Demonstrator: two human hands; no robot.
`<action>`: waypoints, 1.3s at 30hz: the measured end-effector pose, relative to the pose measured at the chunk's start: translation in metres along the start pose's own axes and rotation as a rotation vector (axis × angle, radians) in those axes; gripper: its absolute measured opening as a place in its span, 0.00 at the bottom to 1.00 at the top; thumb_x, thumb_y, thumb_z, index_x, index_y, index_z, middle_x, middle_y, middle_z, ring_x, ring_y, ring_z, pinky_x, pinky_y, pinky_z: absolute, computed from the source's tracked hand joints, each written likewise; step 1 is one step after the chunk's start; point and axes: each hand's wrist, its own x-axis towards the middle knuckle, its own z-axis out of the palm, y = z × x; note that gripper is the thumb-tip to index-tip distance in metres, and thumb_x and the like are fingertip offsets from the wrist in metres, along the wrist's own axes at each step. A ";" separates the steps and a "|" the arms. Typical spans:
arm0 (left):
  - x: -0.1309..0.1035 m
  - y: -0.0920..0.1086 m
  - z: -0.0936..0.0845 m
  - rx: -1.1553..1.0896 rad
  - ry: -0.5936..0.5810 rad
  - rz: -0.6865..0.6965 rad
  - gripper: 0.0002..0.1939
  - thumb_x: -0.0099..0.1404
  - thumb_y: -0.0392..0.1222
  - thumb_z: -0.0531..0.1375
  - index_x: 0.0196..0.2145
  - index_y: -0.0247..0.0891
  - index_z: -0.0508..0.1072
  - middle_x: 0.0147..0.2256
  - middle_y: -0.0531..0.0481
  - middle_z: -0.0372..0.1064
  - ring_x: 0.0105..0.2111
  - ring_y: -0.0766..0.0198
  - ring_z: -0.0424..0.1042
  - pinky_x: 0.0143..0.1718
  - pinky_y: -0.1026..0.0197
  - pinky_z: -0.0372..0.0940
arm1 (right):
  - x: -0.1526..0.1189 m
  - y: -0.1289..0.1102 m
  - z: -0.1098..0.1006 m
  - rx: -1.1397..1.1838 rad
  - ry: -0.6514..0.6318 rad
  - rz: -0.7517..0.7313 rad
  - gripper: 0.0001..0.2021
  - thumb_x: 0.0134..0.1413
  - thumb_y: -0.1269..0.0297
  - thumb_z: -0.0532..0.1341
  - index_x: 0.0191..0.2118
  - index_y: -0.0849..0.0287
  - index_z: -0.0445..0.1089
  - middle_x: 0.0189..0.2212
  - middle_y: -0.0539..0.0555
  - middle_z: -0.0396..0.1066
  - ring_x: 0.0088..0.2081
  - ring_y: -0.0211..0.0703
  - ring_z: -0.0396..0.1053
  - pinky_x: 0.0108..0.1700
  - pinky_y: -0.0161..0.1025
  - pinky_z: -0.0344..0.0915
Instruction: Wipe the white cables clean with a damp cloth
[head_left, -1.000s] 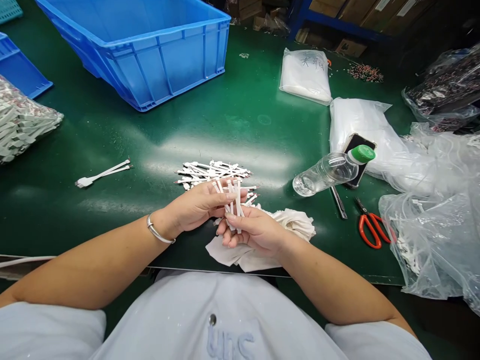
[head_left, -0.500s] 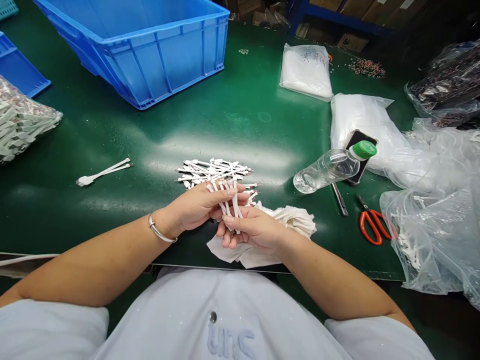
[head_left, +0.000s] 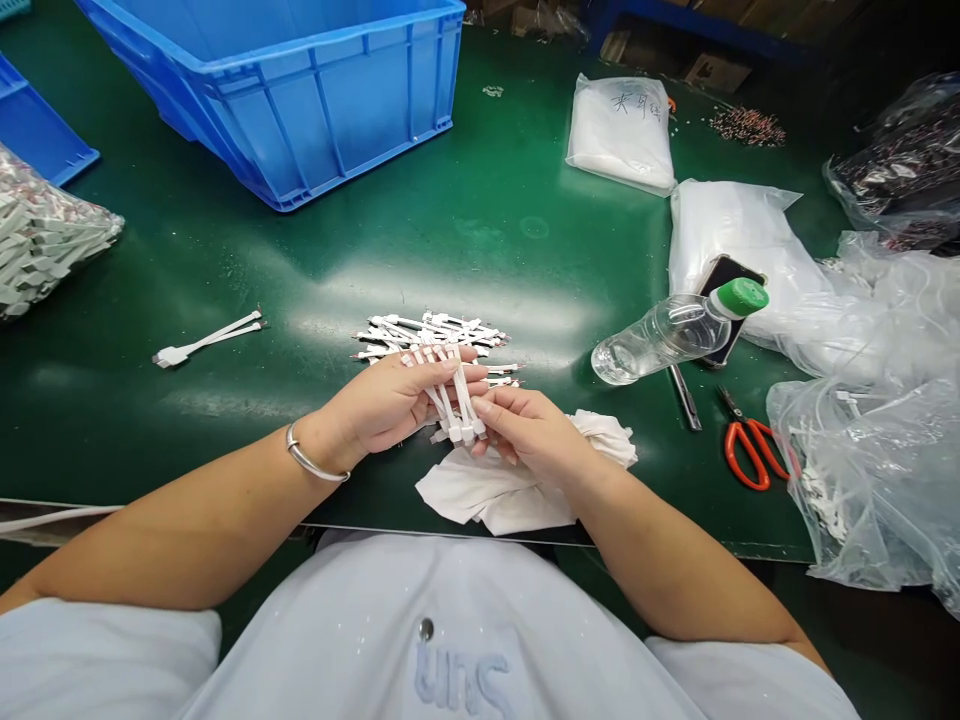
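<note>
My left hand (head_left: 386, 405) holds a small bunch of short white cables (head_left: 448, 400), its thumb lying across them and the fingers underneath. The cables fan out, with blocky connectors at the lower ends. At the bunch's right side my right hand (head_left: 529, 430) is closed, thumb and fingertips at the outermost cable; part of its fingers is hidden. Just beyond the hands lies a loose pile of similar white cables (head_left: 420, 328) with reddish tips. A crumpled white cloth (head_left: 495, 495) lies under my right hand. One split white cable (head_left: 206, 340) lies apart on the left.
A large blue bin (head_left: 352, 110) stands at the back left of the green table (head_left: 480, 240). A bag of white cables (head_left: 52, 235) sits far left. To the right are a clear bottle (head_left: 660, 340), a phone (head_left: 731, 270), red-handled pliers (head_left: 750, 450) and plastic bags (head_left: 885, 470).
My right hand has shifted from over the lower ends of the cables to their right side, uncovering the connectors. The view has moved slightly.
</note>
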 end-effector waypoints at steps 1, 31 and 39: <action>0.000 -0.001 0.000 -0.015 -0.003 0.000 0.11 0.64 0.31 0.59 0.44 0.31 0.75 0.39 0.39 0.77 0.39 0.57 0.77 0.41 0.58 0.72 | 0.000 0.001 0.001 0.008 -0.005 -0.008 0.19 0.52 0.47 0.63 0.34 0.61 0.72 0.27 0.51 0.71 0.24 0.32 0.64 0.20 0.29 0.52; 0.003 0.000 0.004 -0.058 0.058 0.035 0.08 0.64 0.27 0.55 0.36 0.28 0.75 0.38 0.39 0.76 0.38 0.57 0.77 0.42 0.54 0.74 | -0.003 -0.003 0.001 -0.085 -0.040 0.101 0.17 0.45 0.51 0.68 0.30 0.61 0.67 0.16 0.45 0.65 0.17 0.29 0.56 0.19 0.30 0.52; 0.002 0.001 0.001 -0.108 0.041 0.048 0.09 0.64 0.26 0.55 0.38 0.32 0.73 0.35 0.45 0.77 0.35 0.62 0.77 0.38 0.59 0.74 | -0.002 -0.001 0.001 -0.061 -0.039 0.091 0.17 0.46 0.51 0.67 0.29 0.60 0.65 0.19 0.46 0.64 0.21 0.31 0.62 0.21 0.30 0.56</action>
